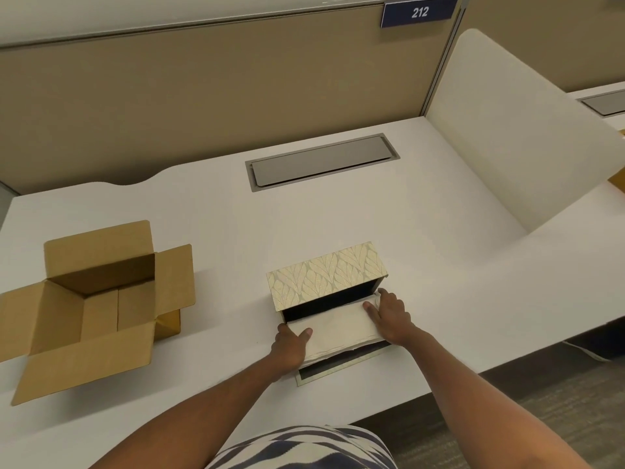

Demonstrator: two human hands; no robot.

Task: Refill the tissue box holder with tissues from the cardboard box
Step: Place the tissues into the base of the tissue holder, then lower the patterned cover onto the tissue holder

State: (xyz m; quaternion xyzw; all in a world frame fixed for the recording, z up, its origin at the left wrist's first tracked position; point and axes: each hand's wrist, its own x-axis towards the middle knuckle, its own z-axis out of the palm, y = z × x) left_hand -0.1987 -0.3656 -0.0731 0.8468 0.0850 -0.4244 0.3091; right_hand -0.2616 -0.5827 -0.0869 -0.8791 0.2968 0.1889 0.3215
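The tissue box holder [326, 275], gold with a leaf pattern and a black inside, lies on its side on the white desk [216, 211] with its open bottom facing me. A stack of white tissues [338, 324] sits half inside that opening. My left hand [291, 343] grips the stack's left end, thumb on top. My right hand [389, 316] holds the right end, fingers at the holder's edge. The holder's flat bottom panel [341, 367] lies on the desk under the stack. The cardboard box [91, 309] stands at the left with its flaps open, and its visible interior looks empty.
A grey cable hatch [321, 160] is set into the desk behind the holder. A tan partition [203, 96] closes the back, and a cream divider [507, 130] stands at the right. The desk's front edge runs close to my body.
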